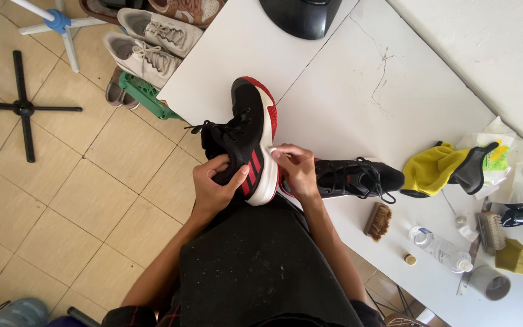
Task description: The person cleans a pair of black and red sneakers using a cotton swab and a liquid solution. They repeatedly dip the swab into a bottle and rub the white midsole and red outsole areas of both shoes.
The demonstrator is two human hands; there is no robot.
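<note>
A big white tabletop (346,91) is filling the right side, w/ a thin crack running over it. Left of it the floor (80,194) is showing, made of pale tan tiles. A white wall is sitting in the top right corner.

The person is holding a black shoe w/ red stripes (250,139) over the lap, at the near edge of the tabletop, toe pointing away. The left hand (213,184) is wrapping round the shoe's side by the laces, its grip pinching the shoe. The right hand (295,169) is touching the white sole; its fingers are pressed together on a small white bit, prob. a cloth or wipe, too small to tell.

The other black shoe (358,177) is lying on the tabletop just beside the right hand. Near it are a small brush (378,221), a plastic bottle (442,248) on its side, and a yellow cloth (431,169) w/ a dark glove on it.

Pale shoes (146,45) are resting on a green rack by the floor, partly cut off at the top. A black thing (301,15) at the top edge is cut off too. The stuff at the far right edge is hard to make out.
</note>
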